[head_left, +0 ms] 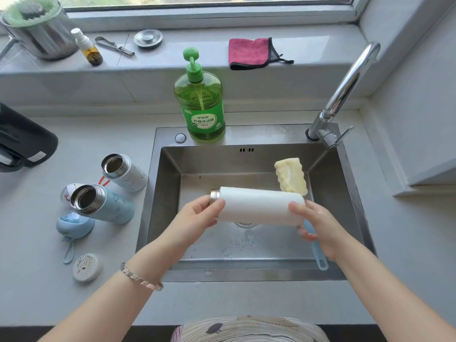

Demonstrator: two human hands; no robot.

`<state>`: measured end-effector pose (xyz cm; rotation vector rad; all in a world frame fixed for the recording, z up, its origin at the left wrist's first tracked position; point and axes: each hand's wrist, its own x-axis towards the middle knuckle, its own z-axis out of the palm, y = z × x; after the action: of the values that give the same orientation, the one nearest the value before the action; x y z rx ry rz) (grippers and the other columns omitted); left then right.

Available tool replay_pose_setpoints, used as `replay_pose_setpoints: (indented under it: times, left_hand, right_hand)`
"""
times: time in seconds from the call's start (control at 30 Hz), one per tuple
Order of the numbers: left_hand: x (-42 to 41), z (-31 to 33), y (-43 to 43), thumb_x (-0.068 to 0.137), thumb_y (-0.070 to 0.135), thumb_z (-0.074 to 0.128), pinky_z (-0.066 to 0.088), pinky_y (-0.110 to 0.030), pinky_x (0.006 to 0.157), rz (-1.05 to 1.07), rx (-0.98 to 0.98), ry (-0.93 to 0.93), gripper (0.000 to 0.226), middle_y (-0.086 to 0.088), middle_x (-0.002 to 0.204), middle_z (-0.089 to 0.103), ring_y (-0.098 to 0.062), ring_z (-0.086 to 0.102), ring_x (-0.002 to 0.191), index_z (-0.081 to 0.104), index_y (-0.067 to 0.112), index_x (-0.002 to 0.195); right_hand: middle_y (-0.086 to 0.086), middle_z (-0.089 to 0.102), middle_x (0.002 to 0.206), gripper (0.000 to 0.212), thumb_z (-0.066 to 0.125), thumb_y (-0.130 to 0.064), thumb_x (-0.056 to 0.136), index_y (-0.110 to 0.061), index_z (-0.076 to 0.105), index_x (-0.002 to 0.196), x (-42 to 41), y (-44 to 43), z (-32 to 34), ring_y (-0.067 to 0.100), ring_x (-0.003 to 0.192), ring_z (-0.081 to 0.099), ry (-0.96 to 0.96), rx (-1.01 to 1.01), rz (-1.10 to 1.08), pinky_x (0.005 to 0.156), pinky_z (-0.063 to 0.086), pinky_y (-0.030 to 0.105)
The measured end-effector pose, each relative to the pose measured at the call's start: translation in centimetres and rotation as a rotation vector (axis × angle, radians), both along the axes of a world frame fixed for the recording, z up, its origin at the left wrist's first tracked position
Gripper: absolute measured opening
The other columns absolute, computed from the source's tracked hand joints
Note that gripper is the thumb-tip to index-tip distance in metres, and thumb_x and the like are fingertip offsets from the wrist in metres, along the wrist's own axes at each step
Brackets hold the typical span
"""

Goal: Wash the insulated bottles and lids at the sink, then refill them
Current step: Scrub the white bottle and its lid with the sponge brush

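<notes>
A white insulated bottle [259, 206] lies on its side over the steel sink [170, 193], its steel mouth pointing left. My left hand [197, 215] grips its neck end. My right hand [318, 225] is at its base and holds the blue handle of a sponge brush [291, 176], whose yellow sponge head sticks up behind the bottle. On the counter to the left stand two open bottles, one white [125, 171] and one light blue [103, 203]. Beside them lie a blue lid [74, 224], a round white lid [87, 267] and a third lid [67, 191], partly hidden.
A green dish soap pump bottle [199, 99] stands on the sink's back rim. The chrome faucet [343, 95] rises at the back right. On the sill are a pink cloth [249, 53], a small spray bottle [88, 48], a drain plug [148, 38] and a steel pot [37, 30]. A dark bag [22, 141] lies far left.
</notes>
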<state>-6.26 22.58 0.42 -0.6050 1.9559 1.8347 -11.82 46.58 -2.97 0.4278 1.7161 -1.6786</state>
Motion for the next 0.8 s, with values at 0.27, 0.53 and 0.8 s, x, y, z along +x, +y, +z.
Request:
replay_pose_setpoints:
  times: [0.27, 0.53, 0.8]
  left_hand:
    - [2.2, -1.0, 1.6, 0.089, 0.001, 0.054, 0.054, -0.014, 0.075, 0.274, 0.105, 0.072, 0.019, 0.013, 0.075, 0.072, 0.003, 0.066, 0.073, 0.066, 0.015, 0.093]
    - [1.9, -1.0, 2.8, 0.088, -0.001, 0.055, 0.05, -0.01, 0.067, 0.391, 0.166, 0.111, 0.016, 0.012, 0.067, 0.07, 0.005, 0.062, 0.064, 0.064, 0.008, 0.096]
    - [1.2, -0.7, 2.4, 0.088, -0.003, 0.055, 0.051, -0.011, 0.07, 0.436, 0.155, 0.123, 0.02, 0.01, 0.071, 0.071, 0.003, 0.065, 0.068, 0.065, 0.013, 0.094]
  right_hand:
    - [-0.002, 0.06, 0.082, 0.022, 0.041, -0.026, 0.098, -0.013, 0.057, 0.105, -1.2, -1.0, 0.9, 0.012, 0.055, 0.047, 0.285, 0.37, -0.13, 0.047, 0.038, 0.022]
    - [-0.008, 0.048, 0.06, 0.027, 0.048, -0.014, 0.092, -0.016, 0.066, 0.113, 6.0, -4.1, 1.5, 0.006, 0.061, 0.045, 0.816, 0.459, 0.449, 0.058, 0.034, 0.018]
    - [-0.011, 0.048, 0.053, 0.023, 0.054, -0.006, 0.091, -0.013, 0.069, 0.106, 5.3, -4.9, 1.8, 0.004, 0.053, 0.043, 0.759, 0.426, 0.365, 0.054, 0.033, 0.013]
